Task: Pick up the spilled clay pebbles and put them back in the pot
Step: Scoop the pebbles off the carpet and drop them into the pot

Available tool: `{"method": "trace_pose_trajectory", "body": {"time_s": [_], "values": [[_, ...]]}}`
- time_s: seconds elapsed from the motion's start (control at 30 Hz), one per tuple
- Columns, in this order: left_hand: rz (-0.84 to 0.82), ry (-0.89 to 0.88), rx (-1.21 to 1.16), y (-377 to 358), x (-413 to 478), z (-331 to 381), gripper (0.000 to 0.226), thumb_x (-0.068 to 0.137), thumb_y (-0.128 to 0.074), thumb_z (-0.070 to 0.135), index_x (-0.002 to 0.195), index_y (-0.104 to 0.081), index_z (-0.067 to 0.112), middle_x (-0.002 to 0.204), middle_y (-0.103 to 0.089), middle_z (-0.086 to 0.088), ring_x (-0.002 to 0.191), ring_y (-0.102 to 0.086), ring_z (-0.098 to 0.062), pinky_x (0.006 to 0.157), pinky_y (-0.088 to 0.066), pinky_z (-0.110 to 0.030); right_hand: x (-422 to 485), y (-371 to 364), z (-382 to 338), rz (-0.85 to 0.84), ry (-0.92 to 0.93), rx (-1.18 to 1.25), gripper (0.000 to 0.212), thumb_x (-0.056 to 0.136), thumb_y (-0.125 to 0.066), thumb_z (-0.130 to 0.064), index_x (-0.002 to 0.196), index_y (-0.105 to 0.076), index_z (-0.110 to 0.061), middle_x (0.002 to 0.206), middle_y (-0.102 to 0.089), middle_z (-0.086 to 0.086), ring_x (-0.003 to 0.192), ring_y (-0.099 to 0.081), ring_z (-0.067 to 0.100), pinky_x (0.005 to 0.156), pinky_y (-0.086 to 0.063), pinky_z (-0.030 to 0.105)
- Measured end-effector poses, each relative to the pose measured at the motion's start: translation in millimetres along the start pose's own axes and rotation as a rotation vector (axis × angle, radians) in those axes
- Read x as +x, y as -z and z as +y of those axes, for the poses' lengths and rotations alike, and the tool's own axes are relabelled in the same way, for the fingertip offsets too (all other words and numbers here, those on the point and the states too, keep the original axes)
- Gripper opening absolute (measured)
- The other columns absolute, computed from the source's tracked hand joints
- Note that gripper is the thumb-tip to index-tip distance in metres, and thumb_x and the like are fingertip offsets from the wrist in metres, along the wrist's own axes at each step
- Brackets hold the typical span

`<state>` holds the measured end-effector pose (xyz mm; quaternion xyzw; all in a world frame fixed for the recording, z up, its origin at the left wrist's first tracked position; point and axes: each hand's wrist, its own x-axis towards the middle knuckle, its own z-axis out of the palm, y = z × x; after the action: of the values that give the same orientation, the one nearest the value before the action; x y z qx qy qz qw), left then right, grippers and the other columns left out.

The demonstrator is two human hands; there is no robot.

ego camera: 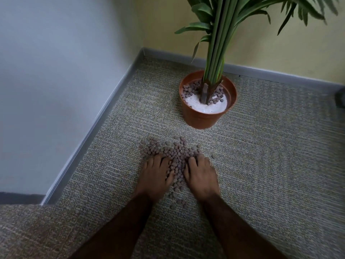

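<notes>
A heap of small brownish-grey clay pebbles [173,152] lies spilled on the carpet in front of a terracotta-coloured plastic pot [200,118]. The pot holds a tall green plant, a white filling and some pebbles around the stem. My left hand [155,176] rests palm down on the left side of the heap, fingers spread and curled into the pebbles. My right hand [202,176] lies the same way on the right side. Pebbles are banked up between the two hands, and a few lie scattered nearer to me. Neither hand has lifted anything.
Grey-beige carpet [270,156] covers the floor. A pale wall with a grey skirting board [93,131] runs along the left, and a yellow wall stands behind the pot. A dark object [340,99] shows at the right edge.
</notes>
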<state>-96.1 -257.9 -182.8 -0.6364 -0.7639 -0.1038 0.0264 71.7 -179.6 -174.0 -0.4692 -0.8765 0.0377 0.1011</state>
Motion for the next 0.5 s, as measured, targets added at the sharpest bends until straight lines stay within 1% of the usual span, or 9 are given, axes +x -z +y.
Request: {"method": "trace_pose_trajectory", "body": {"time_s": [0.07, 0.13, 0.2, 0.27, 0.33, 0.4, 0.43, 0.47, 0.5], "values": [[0.006, -0.003, 0.017, 1, 6, 2, 0.035, 0.09, -0.05, 0.045, 0.109, -0.058, 0.017, 0.107, -0.058, -0.008, 0.093, -0.056, -0.028, 0.079, -0.047, -0.043, 5, 1, 2, -0.001, -0.002, 0.012, 0.016, 0.097, -0.063, -0.03, 0.097, -0.062, -0.013, 0.104, -0.063, 0.014, 0.082, -0.063, 0.028, 0.053, -0.057, 0.039], [0.025, -0.011, 0.026, 2, 11, 2, 0.03, 0.093, -0.051, 0.043, 0.1, -0.059, 0.015, 0.098, -0.059, -0.009, 0.085, -0.059, -0.029, 0.07, -0.05, -0.041, 8, 3, 3, -0.022, 0.006, 0.011, 0.018, 0.098, -0.062, -0.029, 0.093, -0.064, -0.012, 0.099, -0.065, 0.013, 0.079, -0.064, 0.029, 0.051, -0.057, 0.039], [0.023, -0.006, 0.017, 3, 16, 2, 0.029, 0.095, -0.055, 0.042, 0.094, -0.062, 0.014, 0.092, -0.061, -0.01, 0.08, -0.062, -0.029, 0.064, -0.051, -0.04, 10, 5, 4, -0.047, -0.007, 0.032, 0.02, 0.1, -0.061, -0.029, 0.094, -0.066, -0.011, 0.102, -0.067, 0.013, 0.081, -0.066, 0.03, 0.053, -0.057, 0.039], [0.012, 0.009, -0.009, 4, 21, 2, 0.031, 0.098, -0.053, 0.041, 0.092, -0.063, 0.013, 0.09, -0.063, -0.01, 0.076, -0.063, -0.028, 0.061, -0.052, -0.039, 12, 8, 4, -0.059, -0.078, 0.133, 0.022, 0.103, -0.056, -0.029, 0.1, -0.068, -0.01, 0.11, -0.067, 0.013, 0.085, -0.067, 0.029, 0.06, -0.058, 0.041], [0.031, 0.023, -0.049, 6, 24, 3, 0.031, 0.099, -0.048, 0.038, 0.088, -0.062, 0.013, 0.086, -0.063, -0.01, 0.069, -0.063, -0.027, 0.055, -0.049, -0.036, 18, 11, 6, -0.048, -0.203, 0.268, 0.026, 0.107, -0.049, -0.029, 0.103, -0.067, -0.011, 0.107, -0.064, 0.009, 0.083, -0.063, 0.026, 0.066, -0.054, 0.039], [0.034, 0.061, -0.115, 10, 26, 2, 0.024, 0.099, -0.052, 0.032, 0.086, -0.059, 0.014, 0.082, -0.061, -0.007, 0.063, -0.062, -0.025, 0.052, -0.042, -0.031, 25, 18, 8, 0.014, -0.345, 0.414, 0.025, 0.108, -0.048, -0.026, 0.092, -0.063, -0.014, 0.094, -0.06, 0.003, 0.076, -0.055, 0.019, 0.063, -0.043, 0.032], [0.033, 0.11, -0.172, 12, 28, 1, 0.021, 0.1, -0.053, 0.031, 0.087, -0.057, 0.016, 0.082, -0.06, -0.006, 0.064, -0.061, -0.025, 0.055, -0.039, -0.03, 30, 22, 9, 0.037, -0.442, 0.539, 0.028, 0.107, -0.049, -0.023, 0.082, -0.059, -0.018, 0.086, -0.057, -0.001, 0.072, -0.051, 0.016, 0.06, -0.038, 0.029], [0.041, 0.184, -0.244, 13, 30, 0, 0.021, 0.101, -0.051, 0.032, 0.087, -0.055, 0.017, 0.082, -0.06, -0.005, 0.065, -0.059, -0.024, 0.057, -0.037, -0.031, 34, 27, 11, 0.064, -0.566, 0.734, 0.032, 0.107, -0.05, -0.02, 0.075, -0.055, -0.022, 0.078, -0.055, -0.004, 0.067, -0.047, 0.013, 0.056, -0.036, 0.027], [0.071, 0.28, -0.329, 14, 31, 0, 0.022, 0.103, -0.05, 0.032, 0.086, -0.052, 0.018, 0.079, -0.059, -0.003, 0.065, -0.057, -0.023, 0.059, -0.035, -0.031, 37, 32, 11, 0.096, -0.707, 0.993, 0.035, 0.106, -0.049, -0.018, 0.071, -0.052, -0.023, 0.071, -0.052, -0.005, 0.061, -0.045, 0.013, 0.051, -0.035, 0.025]]}}
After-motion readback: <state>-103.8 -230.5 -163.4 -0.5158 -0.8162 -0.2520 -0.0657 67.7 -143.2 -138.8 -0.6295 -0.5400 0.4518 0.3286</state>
